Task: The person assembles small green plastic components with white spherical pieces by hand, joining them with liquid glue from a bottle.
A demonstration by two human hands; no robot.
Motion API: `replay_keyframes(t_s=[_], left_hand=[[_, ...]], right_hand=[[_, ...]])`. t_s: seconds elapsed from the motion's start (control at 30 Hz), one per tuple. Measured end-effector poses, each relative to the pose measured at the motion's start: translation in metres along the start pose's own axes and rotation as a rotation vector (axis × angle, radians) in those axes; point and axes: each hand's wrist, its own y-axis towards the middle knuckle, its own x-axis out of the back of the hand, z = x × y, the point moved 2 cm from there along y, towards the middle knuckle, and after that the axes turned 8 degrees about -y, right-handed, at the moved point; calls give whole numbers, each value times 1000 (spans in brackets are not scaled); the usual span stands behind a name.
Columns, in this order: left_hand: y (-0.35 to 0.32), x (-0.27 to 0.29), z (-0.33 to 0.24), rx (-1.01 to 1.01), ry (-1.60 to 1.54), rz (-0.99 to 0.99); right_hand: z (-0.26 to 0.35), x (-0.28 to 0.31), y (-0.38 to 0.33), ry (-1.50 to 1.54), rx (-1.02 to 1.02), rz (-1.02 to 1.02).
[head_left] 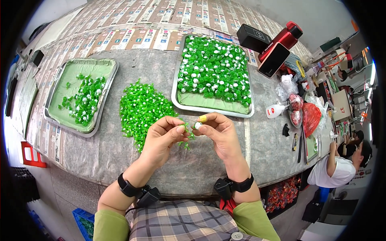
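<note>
My left hand (162,138) pinches a small green plastic piece (186,128) between thumb and fingers. Close beside it, my right hand (220,136) grips a small white ball with a dark dot (198,125); yellow tape wraps one fingertip. The two parts are nearly touching, and I cannot tell whether they meet. Just beyond my left hand lies a heap of green pieces (144,106) with white bits among them. A metal tray with a green lining (193,99), farther right, is mostly covered with green-and-white pieces. Fewer such pieces lie in the left tray (60,90).
Behind the right tray stand a black box (253,37), a red bottle (281,39) and a phone (274,59). A white bottle (276,110) and a red plastic bag (311,118) lie farther right. Another person (333,170) sits at the right.
</note>
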Motion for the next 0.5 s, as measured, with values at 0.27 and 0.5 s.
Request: replay_keyframes(t_s=[0.27,0.5], left_hand=[[1,1,3,3,63,-52],[0,-4,-1,-137,266,-33]], right_hand=[[5,-9,-5,-75,50,-8],[2,-10,-6,-160,75,-5]])
